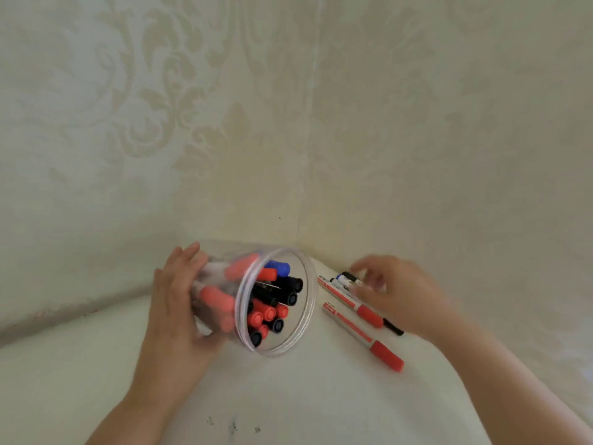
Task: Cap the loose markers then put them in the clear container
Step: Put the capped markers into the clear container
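Clear plastic container (pixel 276 303) sits tipped in my left hand (pixel 175 303), which wraps its wall so the mouth faces the loose markers. Capped markers fill it. To its right on the table (pixel 96 380), my right hand (pixel 390 290) hovers with fingers spread over the far markers (pixel 345 281); two red markers (pixel 365 335) lie nearer, capped.

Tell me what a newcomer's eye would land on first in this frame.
The clear container, tipped with its mouth toward the camera and packed with red, black and blue capped markers, sits mid-frame in the left hand. To its right, two red-capped markers lie on the white table, while the right hand reaches over more markers near the wall corner.
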The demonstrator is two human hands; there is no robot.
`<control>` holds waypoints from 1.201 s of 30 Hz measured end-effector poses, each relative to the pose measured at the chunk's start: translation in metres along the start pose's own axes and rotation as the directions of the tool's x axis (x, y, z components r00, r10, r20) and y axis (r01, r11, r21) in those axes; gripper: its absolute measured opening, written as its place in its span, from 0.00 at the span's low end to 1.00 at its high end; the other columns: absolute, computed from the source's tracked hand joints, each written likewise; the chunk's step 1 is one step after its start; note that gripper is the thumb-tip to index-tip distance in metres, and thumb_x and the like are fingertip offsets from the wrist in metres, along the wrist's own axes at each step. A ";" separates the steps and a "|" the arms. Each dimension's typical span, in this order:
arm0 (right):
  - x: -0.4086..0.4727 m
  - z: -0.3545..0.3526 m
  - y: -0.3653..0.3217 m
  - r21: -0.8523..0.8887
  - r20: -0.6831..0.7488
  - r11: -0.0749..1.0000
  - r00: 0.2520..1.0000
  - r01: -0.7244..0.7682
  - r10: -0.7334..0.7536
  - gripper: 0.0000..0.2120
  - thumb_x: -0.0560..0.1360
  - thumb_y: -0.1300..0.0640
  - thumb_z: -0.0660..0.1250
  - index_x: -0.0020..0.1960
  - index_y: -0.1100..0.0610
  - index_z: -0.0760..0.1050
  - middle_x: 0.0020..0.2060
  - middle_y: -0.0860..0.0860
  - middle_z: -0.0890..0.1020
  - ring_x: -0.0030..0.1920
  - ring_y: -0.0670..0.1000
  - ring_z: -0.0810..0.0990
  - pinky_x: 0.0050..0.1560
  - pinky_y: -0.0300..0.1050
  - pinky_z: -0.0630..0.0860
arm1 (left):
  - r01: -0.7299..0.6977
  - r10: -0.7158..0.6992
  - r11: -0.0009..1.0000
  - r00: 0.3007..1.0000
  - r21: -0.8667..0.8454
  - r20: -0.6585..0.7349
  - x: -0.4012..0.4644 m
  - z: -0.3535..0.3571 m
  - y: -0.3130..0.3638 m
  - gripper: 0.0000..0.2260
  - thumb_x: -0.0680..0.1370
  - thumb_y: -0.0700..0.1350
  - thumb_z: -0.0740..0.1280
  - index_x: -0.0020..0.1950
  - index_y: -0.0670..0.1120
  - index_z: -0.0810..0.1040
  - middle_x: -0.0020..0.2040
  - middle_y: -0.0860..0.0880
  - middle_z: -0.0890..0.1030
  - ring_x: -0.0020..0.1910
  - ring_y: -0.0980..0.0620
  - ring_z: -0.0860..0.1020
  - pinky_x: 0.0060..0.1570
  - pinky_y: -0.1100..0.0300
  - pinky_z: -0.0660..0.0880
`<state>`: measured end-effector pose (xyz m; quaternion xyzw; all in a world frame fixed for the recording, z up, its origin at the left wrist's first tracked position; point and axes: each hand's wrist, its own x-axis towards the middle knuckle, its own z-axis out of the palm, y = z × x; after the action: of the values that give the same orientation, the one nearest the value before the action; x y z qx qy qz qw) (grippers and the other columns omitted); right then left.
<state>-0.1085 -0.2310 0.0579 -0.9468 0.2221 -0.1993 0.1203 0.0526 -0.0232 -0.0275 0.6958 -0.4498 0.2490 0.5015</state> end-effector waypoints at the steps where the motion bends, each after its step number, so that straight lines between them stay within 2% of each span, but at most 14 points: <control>1: -0.002 0.006 0.013 -0.119 0.161 0.992 0.985 -0.035 0.054 0.21 0.71 0.47 0.68 0.62 0.47 0.71 0.50 0.47 0.76 0.54 0.49 0.74 0.51 0.42 0.70 | -0.030 0.030 0.999 0.999 0.026 -0.031 0.002 0.001 0.001 0.37 0.64 0.50 0.73 0.68 0.53 0.59 0.71 0.65 0.57 0.73 0.51 0.57 0.70 0.41 0.56; 3: -0.007 0.024 0.029 -0.241 0.318 0.971 0.944 -0.014 0.092 0.34 0.67 0.41 0.69 0.69 0.49 0.63 0.60 0.49 0.70 0.62 0.51 0.67 0.58 0.43 0.66 | 0.034 -0.033 0.999 0.997 0.001 -0.072 0.007 -0.002 0.004 0.34 0.65 0.53 0.66 0.69 0.51 0.58 0.69 0.70 0.56 0.73 0.51 0.58 0.70 0.39 0.56; 5: -0.010 0.041 0.035 -0.244 0.285 0.970 0.955 -0.010 0.081 0.37 0.66 0.39 0.68 0.70 0.50 0.60 0.64 0.49 0.66 0.64 0.51 0.62 0.63 0.44 0.64 | 0.023 -0.024 1.000 0.998 -0.009 -0.060 0.007 -0.003 0.008 0.33 0.68 0.59 0.65 0.69 0.51 0.59 0.71 0.65 0.58 0.73 0.52 0.57 0.71 0.41 0.56; 9: -0.007 0.057 0.037 -0.244 0.209 0.969 0.973 -0.046 0.099 0.31 0.71 0.40 0.64 0.69 0.52 0.61 0.65 0.50 0.66 0.66 0.52 0.63 0.64 0.44 0.62 | 0.241 -0.245 0.965 0.969 -0.100 -0.029 0.004 -0.001 0.007 0.31 0.70 0.50 0.70 0.69 0.60 0.59 0.70 0.47 0.67 0.69 0.47 0.66 0.64 0.40 0.67; 12: -0.003 0.063 0.037 -0.317 0.181 0.948 0.979 -0.037 0.099 0.24 0.74 0.45 0.60 0.66 0.54 0.63 0.64 0.52 0.68 0.65 0.53 0.65 0.61 0.42 0.62 | 0.302 -0.301 0.929 0.953 -0.213 0.038 0.005 0.000 0.012 0.23 0.69 0.64 0.66 0.62 0.63 0.65 0.61 0.38 0.73 0.57 0.48 0.73 0.58 0.42 0.73; 13: -0.001 0.064 0.036 -0.356 0.175 0.934 0.980 -0.029 0.097 0.22 0.75 0.47 0.59 0.66 0.55 0.64 0.63 0.53 0.69 0.64 0.53 0.65 0.61 0.42 0.63 | 0.302 -0.302 0.924 0.953 -0.234 0.033 0.005 -0.001 0.018 0.20 0.71 0.59 0.68 0.60 0.68 0.64 0.58 0.44 0.76 0.54 0.55 0.74 0.57 0.52 0.75; 15: 0.003 0.066 0.036 -0.413 0.184 0.910 0.976 -0.029 0.115 0.22 0.74 0.50 0.59 0.65 0.57 0.65 0.63 0.54 0.70 0.63 0.55 0.67 0.60 0.44 0.65 | 0.214 -0.218 0.950 0.976 -0.226 0.009 0.000 0.002 0.017 0.37 0.68 0.36 0.74 0.62 0.68 0.60 0.55 0.65 0.75 0.51 0.71 0.72 0.52 0.75 0.70; 18: 0.010 0.067 0.034 -0.454 0.224 0.890 0.963 -0.032 0.149 0.21 0.74 0.53 0.59 0.64 0.60 0.65 0.62 0.56 0.71 0.62 0.56 0.69 0.57 0.45 0.68 | 0.169 -0.161 0.976 0.985 -0.140 0.065 -0.005 0.004 0.016 0.45 0.57 0.36 0.78 0.65 0.58 0.57 0.54 0.80 0.68 0.51 0.77 0.70 0.52 0.82 0.64; 22: 0.016 0.068 0.032 -0.435 0.267 0.899 0.946 -0.050 0.182 0.17 0.75 0.58 0.56 0.64 0.59 0.64 0.62 0.53 0.73 0.60 0.55 0.74 0.53 0.45 0.72 | 0.244 -0.232 0.961 0.967 -0.129 0.105 -0.004 -0.001 0.011 0.45 0.55 0.54 0.75 0.65 0.68 0.54 0.67 0.64 0.66 0.64 0.62 0.68 0.64 0.62 0.64; 25: 0.015 0.065 0.026 -0.411 0.197 0.911 0.972 -0.040 0.131 0.18 0.76 0.58 0.56 0.65 0.58 0.62 0.63 0.52 0.71 0.60 0.56 0.74 0.53 0.48 0.74 | 0.258 -0.246 0.961 0.962 -0.098 0.115 -0.005 0.000 0.010 0.44 0.55 0.58 0.73 0.64 0.73 0.52 0.69 0.58 0.65 0.65 0.59 0.68 0.63 0.60 0.65; 28: 0.005 0.036 0.013 0.012 -0.035 0.998 0.997 -0.069 0.070 0.07 0.76 0.58 0.58 0.53 0.58 0.67 0.45 0.56 0.78 0.43 0.57 0.77 0.39 0.45 0.70 | 0.246 -0.239 0.967 0.966 -0.065 0.100 -0.005 0.000 0.007 0.48 0.57 0.48 0.80 0.62 0.75 0.51 0.69 0.59 0.65 0.63 0.63 0.69 0.63 0.61 0.65; 31: -0.025 -0.015 -0.008 0.299 -0.117 0.953 0.993 0.053 -0.019 0.03 0.73 0.55 0.60 0.41 0.52 0.68 0.25 0.50 0.73 0.24 0.49 0.69 0.27 0.44 0.67 | 0.229 -0.224 0.972 0.971 -0.050 0.086 -0.005 0.002 -0.002 0.47 0.59 0.47 0.80 0.66 0.68 0.53 0.69 0.55 0.67 0.64 0.58 0.70 0.63 0.58 0.67; 33: -0.050 -0.041 -0.030 0.260 -0.097 0.949 0.983 0.179 -0.159 0.03 0.71 0.50 0.57 0.43 0.47 0.68 0.28 0.49 0.75 0.25 0.46 0.71 0.27 0.40 0.68 | 0.255 -0.251 0.966 0.966 -0.053 0.064 -0.005 0.003 -0.006 0.46 0.59 0.45 0.79 0.69 0.62 0.55 0.69 0.54 0.66 0.66 0.55 0.69 0.63 0.55 0.69; 36: -0.069 -0.045 -0.056 -0.180 0.052 0.934 0.951 0.310 -0.305 0.14 0.71 0.46 0.51 0.56 0.41 0.61 0.44 0.38 0.76 0.43 0.44 0.77 0.39 0.36 0.72 | 0.291 -0.286 0.955 0.955 -0.065 0.080 -0.005 0.006 -0.009 0.45 0.62 0.42 0.78 0.70 0.59 0.55 0.71 0.53 0.65 0.68 0.52 0.67 0.64 0.50 0.69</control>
<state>-0.1638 -0.1564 0.0933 -0.9792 0.0875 -0.1830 0.0015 0.0578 -0.0263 -0.0382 0.7426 -0.3697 0.1315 0.5427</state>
